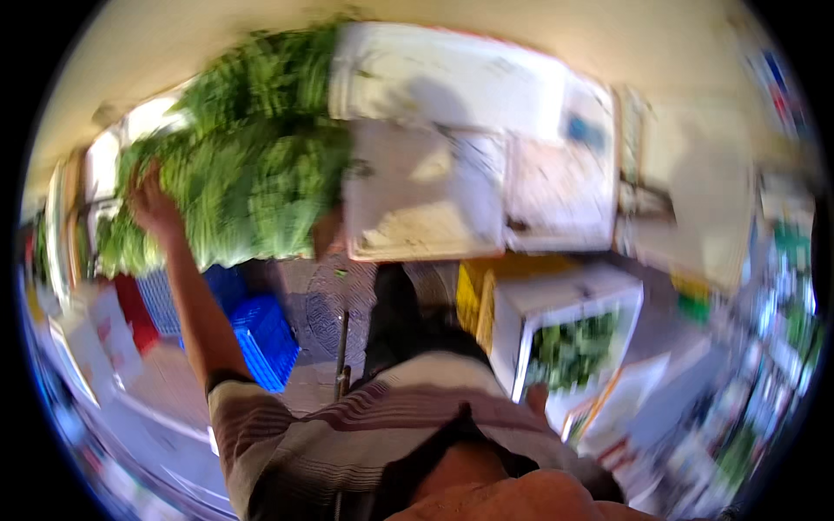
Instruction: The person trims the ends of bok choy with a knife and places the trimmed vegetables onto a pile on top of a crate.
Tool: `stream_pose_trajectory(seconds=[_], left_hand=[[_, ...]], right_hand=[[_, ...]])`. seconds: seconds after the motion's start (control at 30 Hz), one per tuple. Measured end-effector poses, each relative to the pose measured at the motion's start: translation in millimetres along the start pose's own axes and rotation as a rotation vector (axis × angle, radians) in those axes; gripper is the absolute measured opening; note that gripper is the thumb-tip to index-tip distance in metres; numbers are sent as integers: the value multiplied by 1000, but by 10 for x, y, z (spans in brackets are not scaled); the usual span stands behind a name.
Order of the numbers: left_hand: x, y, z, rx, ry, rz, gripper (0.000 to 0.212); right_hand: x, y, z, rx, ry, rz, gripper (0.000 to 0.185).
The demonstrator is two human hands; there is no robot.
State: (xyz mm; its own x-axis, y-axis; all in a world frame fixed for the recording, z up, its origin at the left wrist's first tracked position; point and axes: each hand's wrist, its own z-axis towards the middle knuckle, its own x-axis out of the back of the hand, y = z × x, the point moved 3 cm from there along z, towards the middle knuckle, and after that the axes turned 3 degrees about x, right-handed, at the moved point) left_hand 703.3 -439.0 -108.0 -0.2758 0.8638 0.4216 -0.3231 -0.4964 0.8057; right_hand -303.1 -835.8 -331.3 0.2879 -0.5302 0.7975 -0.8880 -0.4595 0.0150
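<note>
My left arm reaches out over a large heap of leafy green vegetables [247, 176]. My left hand [155, 207] is at the left side of the heap, fingers apart, with nothing seen in it. Whether it touches the leaves is hard to tell through the blur. Only a small part of my right hand [537, 397] shows, low beside my body, close to a white foam box [505, 325] with green leaves [573, 348] in it. Its fingers are mostly hidden.
White trays [423, 189] adjoin the heap on its right, with a larger white foam box [456, 78] behind. Blue plastic crates [267, 338] stand on the floor at left. A yellow crate [470, 293] is beneath the trays. A thin pole [342, 348] rises near my legs.
</note>
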Motion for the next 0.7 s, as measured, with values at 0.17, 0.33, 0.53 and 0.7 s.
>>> stream_pose_trajectory(seconds=[0.17, 0.33, 0.53, 0.7], left_hand=[[-975, 1989, -1279, 51, -483, -314, 42], [-1972, 3021, -3566, 218, -1270, -239, 43], [-2470, 3035, -6052, 227, -1884, -214, 39], [-2445, 3203, -7122, 596, -1905, -297, 34]], right_hand=[[-113, -700, -379, -492, 283, 591, 31], [-438, -339, -513, -685, 435, 1069, 32], [-16, -297, -51, -412, 607, 1231, 27], [729, -681, 566, -182, 440, 925, 46]])
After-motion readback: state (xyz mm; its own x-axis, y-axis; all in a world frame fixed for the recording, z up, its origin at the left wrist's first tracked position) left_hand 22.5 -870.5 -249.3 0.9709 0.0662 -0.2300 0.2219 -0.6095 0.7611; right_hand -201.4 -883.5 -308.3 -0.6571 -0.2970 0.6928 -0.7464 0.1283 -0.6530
